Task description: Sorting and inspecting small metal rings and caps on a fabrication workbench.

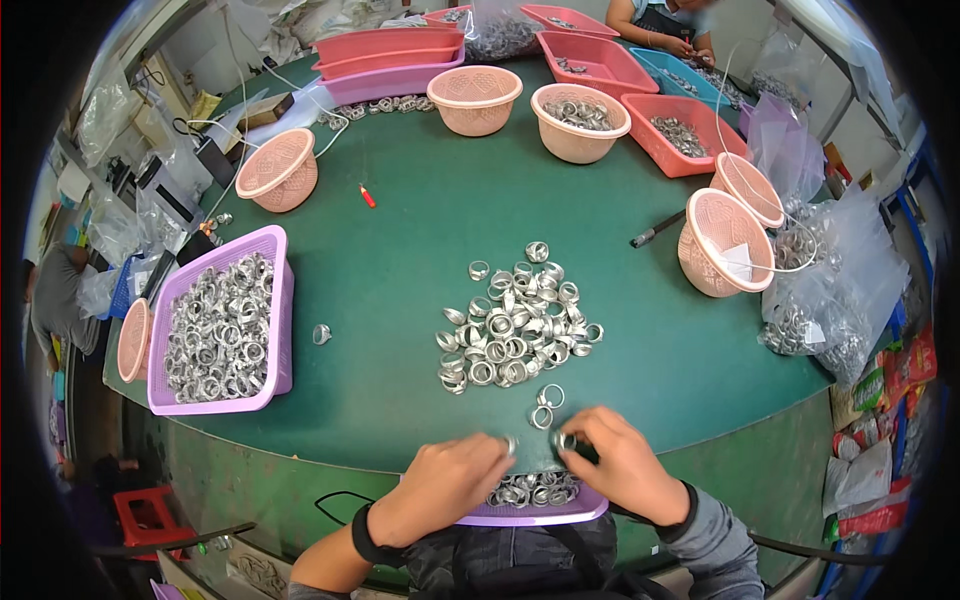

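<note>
My left hand [445, 485] is closed in a pinch on a silver ring at the table's front edge. Opposite it, my right hand [622, 468] has thumb and fingers closed on another silver ring [561, 441]. Both hands are slightly blurred. Below them, at my lap, a purple basket [540, 516] holds many silver rings [535, 490]. Just beyond my hands lie a few loose rings [542, 416]. A pile of silver rings [515, 325] spreads over the green table [400, 260] farther out.
At the left stands a purple basket [284, 330] full of rings, with a single ring [321, 334] beside it. Peach bowls [475, 112], red trays [590, 65] and a red pencil stub [367, 196] lie farther back. Plastic bags [850, 270] fill the right edge. Another person [665, 25] sits across.
</note>
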Demonstrator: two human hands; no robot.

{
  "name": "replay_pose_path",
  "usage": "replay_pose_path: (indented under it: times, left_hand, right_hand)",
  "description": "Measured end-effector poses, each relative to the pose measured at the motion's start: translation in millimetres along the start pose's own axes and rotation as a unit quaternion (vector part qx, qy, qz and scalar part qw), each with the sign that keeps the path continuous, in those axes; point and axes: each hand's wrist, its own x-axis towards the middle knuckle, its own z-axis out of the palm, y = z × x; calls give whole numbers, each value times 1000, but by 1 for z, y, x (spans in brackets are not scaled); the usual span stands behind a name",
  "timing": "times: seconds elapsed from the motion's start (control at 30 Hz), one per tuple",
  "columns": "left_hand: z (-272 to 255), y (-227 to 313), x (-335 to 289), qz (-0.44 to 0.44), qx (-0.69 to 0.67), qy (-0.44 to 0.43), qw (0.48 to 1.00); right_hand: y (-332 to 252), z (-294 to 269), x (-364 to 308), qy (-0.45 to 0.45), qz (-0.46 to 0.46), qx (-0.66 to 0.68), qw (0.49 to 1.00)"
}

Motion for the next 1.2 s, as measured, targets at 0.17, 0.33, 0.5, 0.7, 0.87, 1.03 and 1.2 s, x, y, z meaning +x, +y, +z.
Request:
replay_pose_path:
  times: [0.17, 0.33, 0.5, 0.7, 0.87, 1.03, 1.2]
  left_hand:
    - [-5, 4, 0, 62, -95, -147, 983]
    - [33, -7, 28, 30, 120, -68, 990]
    - [6, 1, -2, 77, 42, -129, 988]
    - [-13, -1, 7, 5, 42, -103, 994]
    - [3, -17, 29, 46, 207, 21, 977]
    - [15, -10, 3, 43, 46, -37, 997]
    - [6, -8, -6, 4, 81, -11, 997]
  right_hand:
    - [-10, -19, -1, -88, 56, 59, 993]
    - [7, 7, 23, -22, 24, -79, 996]
    - [-4, -23, 3, -154, 61, -1, 986]
    - [-5, -17, 32, -134, 124, 27, 983]
    - [-4, 12, 50, -61, -19, -96, 993]
    - [-8, 1, 19, -98, -19, -58, 993]
    - [-10, 0, 4, -56, 19, -45, 997]
